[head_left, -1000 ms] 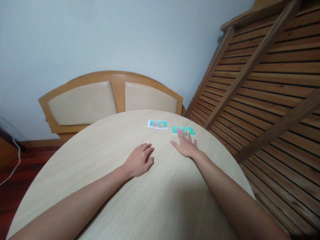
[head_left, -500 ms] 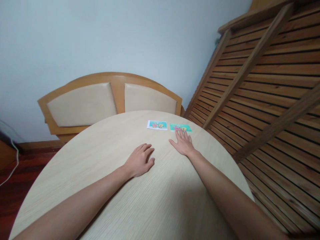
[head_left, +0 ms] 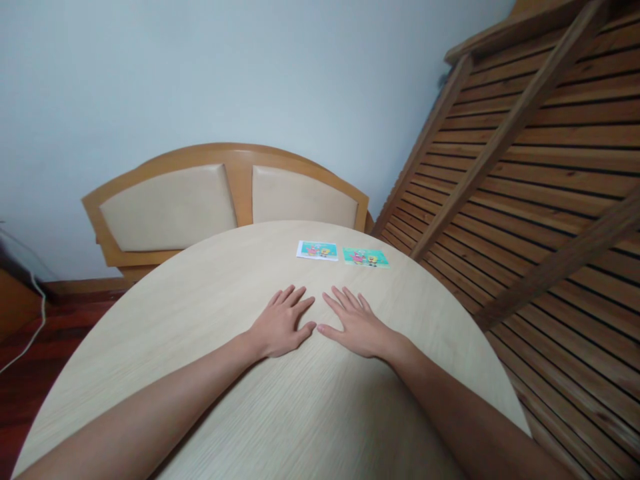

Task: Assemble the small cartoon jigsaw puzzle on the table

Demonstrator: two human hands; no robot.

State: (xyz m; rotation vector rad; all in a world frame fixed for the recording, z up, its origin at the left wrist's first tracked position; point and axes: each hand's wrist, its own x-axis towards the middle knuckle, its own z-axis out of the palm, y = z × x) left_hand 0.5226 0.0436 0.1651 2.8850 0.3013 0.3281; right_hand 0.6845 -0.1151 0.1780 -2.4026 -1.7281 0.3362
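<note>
My left hand [head_left: 283, 323] lies palm down on the round pale wood table [head_left: 200, 303], fingers spread, holding nothing. Beside it, my right hand [head_left: 356, 323] rests the same way, open, its thumb tip close to the left thumb. Beyond the hands, two cartoon picture cards lie flat side by side near the table's far edge. The left card [head_left: 317, 251] has a white border around a turquoise picture with a pink and a yellow figure. The right card [head_left: 366, 258] is greener, shows similar figures, and is nearest to my right fingertips, with a gap between.
Behind the table stands a wooden headboard [head_left: 242, 190] with two beige padded panels, against a pale wall [head_left: 225, 73]. A large slatted wooden frame [head_left: 525, 167] leans along the right side. A white cable [head_left: 43, 313] hangs at the left above the dark red floor.
My right hand has drawn back from the right card towards me and now lies beside the left hand. The left fingers have spread a little. The view has shifted slightly.
</note>
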